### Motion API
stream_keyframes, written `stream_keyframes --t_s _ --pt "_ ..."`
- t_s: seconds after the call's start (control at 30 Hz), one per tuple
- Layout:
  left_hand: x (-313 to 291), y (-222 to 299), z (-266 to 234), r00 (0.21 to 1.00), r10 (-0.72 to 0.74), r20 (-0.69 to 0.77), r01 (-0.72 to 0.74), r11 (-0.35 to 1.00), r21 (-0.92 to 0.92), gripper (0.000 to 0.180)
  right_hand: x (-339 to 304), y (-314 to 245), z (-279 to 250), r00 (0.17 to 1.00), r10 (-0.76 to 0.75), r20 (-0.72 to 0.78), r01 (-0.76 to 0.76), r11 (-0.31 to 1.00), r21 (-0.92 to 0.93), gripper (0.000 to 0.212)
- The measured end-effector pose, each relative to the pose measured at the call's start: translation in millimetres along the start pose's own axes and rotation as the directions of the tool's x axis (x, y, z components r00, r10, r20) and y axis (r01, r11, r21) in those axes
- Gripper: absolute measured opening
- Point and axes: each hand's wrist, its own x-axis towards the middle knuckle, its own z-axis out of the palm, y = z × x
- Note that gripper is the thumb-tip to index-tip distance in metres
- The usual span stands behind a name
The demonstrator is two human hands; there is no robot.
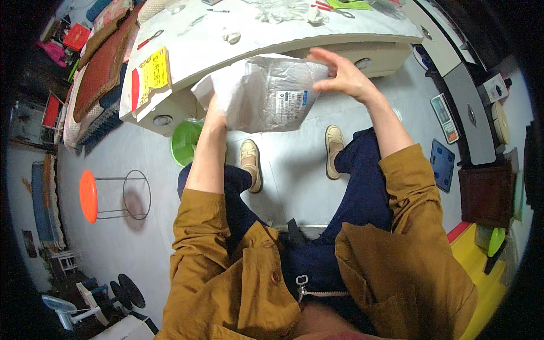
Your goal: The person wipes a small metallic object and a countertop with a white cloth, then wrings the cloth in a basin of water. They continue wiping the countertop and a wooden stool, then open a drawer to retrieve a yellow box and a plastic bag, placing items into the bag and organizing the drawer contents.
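A crumpled white plastic mailing bag (258, 96) with a printed label hangs in front of the table's near edge, above my feet. My left hand (216, 113) reaches into or behind the bag's left end. Its fingers are hidden by the plastic, so their grip cannot be seen. At the bag's right end is my right hand (347, 78), thumb and fingers apart. The thumb lies close to the bag's right edge; whether it touches is unclear.
The white table (195, 48) holds a yellow package (153, 73), red-handled scissors (334, 9), a red-handled tool (150, 39) and crumpled plastic. A green bin (186, 141) stands under its left side. An orange stool (89, 196) lies on its side at left. A blue scale (442, 165) lies at right.
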Motion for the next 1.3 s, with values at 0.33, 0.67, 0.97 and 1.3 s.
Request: stream_keyframes --t_s 0.33,0.67,0.97,1.3 --pt "3.1 11.7 -1.2 0.986 0.141 0.090 -0.041 0.722 -0.691 0.038 -9.5 -13.8 24.7 0.980 0.035 0.197 -0.175 0.629 0.758 0.079" --pt "-18.8 27.9 33.2 0.983 -0.169 0.077 0.176 0.715 -0.676 0.038 -7.1 3.9 7.9 0.974 0.147 -0.174 0.016 0.716 0.698 0.034" --pt "2.1 43.3 44.8 0.993 0.092 0.079 -0.040 0.861 -0.507 0.042 13.1 40.4 -15.2 0.838 0.076 -0.540 0.123 0.939 0.322 0.030" --pt "19.6 39.4 6.4 0.993 0.106 0.046 -0.059 0.808 -0.587 0.045 14.2 83.8 -101.4 0.631 0.201 -0.750 0.261 0.855 0.448 0.025"
